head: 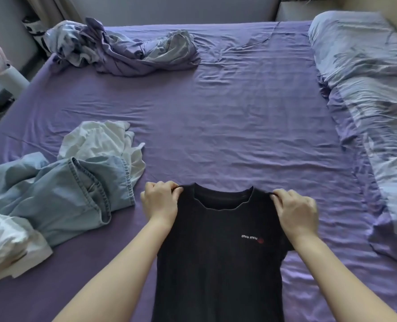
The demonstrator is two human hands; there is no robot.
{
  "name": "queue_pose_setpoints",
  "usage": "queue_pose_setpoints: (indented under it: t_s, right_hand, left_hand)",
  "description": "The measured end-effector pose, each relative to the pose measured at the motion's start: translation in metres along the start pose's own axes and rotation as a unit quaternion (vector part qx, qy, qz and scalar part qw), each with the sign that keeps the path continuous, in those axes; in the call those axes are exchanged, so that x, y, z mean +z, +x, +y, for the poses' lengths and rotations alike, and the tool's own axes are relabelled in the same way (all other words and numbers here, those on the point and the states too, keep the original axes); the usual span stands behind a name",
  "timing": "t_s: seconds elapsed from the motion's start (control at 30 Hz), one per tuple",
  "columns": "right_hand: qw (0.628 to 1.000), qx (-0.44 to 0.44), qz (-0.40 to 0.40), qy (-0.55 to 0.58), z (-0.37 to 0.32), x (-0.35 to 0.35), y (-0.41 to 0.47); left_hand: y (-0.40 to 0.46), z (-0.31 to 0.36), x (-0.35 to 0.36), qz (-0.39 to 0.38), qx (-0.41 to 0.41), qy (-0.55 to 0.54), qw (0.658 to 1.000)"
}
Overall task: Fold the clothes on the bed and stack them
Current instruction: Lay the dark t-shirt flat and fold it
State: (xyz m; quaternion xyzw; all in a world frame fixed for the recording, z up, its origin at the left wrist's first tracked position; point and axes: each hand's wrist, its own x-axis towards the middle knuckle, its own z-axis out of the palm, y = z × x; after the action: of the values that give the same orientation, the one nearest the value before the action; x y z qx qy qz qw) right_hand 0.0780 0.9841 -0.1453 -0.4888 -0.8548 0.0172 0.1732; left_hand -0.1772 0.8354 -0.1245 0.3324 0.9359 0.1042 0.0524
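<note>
Shirt held up between two hands at the bed's near edge

The left hand (159, 202) and right hand (295, 211) pinch the shoulders of the t-shirt (218, 252), which hangs between them over the bed (239, 135). Just left of the left hand lie the jeans (60, 196); a crumpled garment (102, 142) sits behind them. Far beyond the left hand lies a bundled heap (123, 49). Right of the right hand, a quilt (373, 108) runs along the bed's side.

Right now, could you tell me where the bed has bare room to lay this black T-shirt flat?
The bare purple sheet ahead of the black T-shirt is free, bordered by the rumpled bedding at the far side and the quilt on the right. The left is crowded: denim garment, white garment.
</note>
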Motion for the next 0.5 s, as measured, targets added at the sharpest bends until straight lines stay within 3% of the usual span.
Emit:
queue_pose_setpoints:
  t_s: [0.27, 0.5]
  right_hand:
    - [0.998, 0.027, -0.056, -0.028, 0.012, 0.083, 0.042]
    - [0.999, 0.025, -0.022, -0.042, 0.019, 0.143, 0.056]
  left_hand:
    - [0.068, 0.005, 0.081, -0.009, 0.062, 0.047, 0.997]
    - [0.1, 0.015, 0.14, 0.032, 0.122, 0.052, 0.991]
